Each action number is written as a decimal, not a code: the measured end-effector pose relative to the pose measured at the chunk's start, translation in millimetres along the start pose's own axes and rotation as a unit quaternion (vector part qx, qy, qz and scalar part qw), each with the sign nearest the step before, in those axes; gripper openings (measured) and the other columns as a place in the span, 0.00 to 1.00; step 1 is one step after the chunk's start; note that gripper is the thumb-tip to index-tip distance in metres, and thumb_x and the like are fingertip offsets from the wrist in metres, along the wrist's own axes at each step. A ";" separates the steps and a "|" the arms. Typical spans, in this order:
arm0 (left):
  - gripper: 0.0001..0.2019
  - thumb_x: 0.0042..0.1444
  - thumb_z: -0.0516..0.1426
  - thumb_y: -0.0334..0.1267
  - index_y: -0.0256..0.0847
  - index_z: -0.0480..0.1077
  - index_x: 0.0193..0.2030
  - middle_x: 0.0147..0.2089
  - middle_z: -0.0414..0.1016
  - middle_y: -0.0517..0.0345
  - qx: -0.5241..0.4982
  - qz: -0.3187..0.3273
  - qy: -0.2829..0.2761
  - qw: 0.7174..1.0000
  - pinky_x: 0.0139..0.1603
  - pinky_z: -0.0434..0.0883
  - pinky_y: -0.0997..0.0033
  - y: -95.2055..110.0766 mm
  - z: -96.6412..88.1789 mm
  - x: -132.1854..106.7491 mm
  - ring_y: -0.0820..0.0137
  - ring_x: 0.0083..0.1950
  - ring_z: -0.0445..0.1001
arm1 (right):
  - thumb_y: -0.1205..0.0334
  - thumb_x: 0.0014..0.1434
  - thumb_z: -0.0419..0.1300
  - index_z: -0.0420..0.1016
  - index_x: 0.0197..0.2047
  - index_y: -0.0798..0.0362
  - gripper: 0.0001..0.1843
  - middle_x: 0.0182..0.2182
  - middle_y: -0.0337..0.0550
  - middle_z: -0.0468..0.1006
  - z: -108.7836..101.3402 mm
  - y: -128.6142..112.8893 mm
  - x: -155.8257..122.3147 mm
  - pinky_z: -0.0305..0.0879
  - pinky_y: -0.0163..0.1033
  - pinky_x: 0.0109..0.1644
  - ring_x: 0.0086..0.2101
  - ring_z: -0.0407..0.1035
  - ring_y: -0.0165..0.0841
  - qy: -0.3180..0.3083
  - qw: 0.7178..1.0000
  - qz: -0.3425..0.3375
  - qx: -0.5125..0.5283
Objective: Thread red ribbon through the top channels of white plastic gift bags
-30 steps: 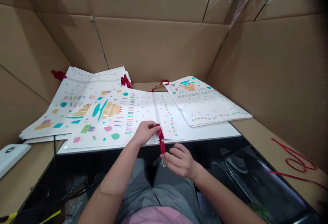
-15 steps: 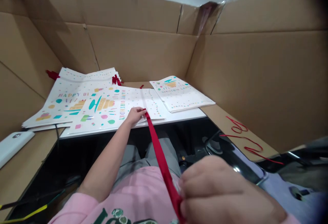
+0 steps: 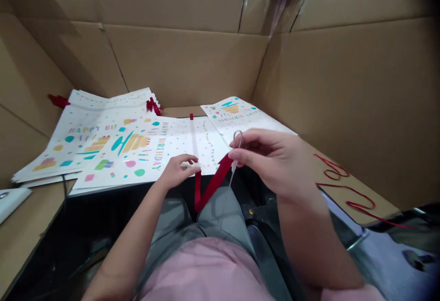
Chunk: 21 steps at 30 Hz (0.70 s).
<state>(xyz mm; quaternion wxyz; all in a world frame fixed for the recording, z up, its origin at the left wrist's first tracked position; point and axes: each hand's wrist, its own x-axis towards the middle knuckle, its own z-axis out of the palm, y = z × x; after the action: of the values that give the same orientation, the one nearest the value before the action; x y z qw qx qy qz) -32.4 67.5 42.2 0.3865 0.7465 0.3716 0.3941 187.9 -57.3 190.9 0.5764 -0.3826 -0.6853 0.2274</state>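
A red ribbon hangs in a slack V between my hands, above my lap. My left hand pinches one end at the near edge of a white printed "Happy Birthday" sheet; a small white piece shows at its fingers, too unclear to name. My right hand grips the ribbon's other part, together with a thin tool with a wire loop on top, a white middle and a fine point below. At the sheet's far edge a short red ribbon piece sticks up.
More printed white sheets lie at the left, with red ribbon bunches at their edges. Another printed stack lies right of centre. Loose red cord lies on the right cardboard. Tall cardboard walls enclose the work surface.
My right hand has moved from close to the camera up and forward beside the sheets. The ribbon, stretched before, now sags. The looped tool now shows in my right hand.
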 end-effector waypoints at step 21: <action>0.22 0.54 0.64 0.49 0.40 0.80 0.52 0.43 0.83 0.50 -0.120 -0.215 0.213 0.945 0.46 0.77 0.62 -39.2 87.6 -53.6 0.60 0.43 0.80 | 0.59 0.70 0.55 0.71 0.31 0.52 0.15 0.26 0.40 0.69 21.0 64.7 -12.2 0.60 0.35 0.28 0.28 0.64 0.29 -0.058 0.995 0.034 -0.077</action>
<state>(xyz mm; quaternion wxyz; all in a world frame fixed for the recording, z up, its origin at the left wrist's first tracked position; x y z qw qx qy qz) 12.3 13.1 -42.3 0.4611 0.4954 0.5469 0.4929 185.2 -25.0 129.8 0.4962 -0.4352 -0.7199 0.2148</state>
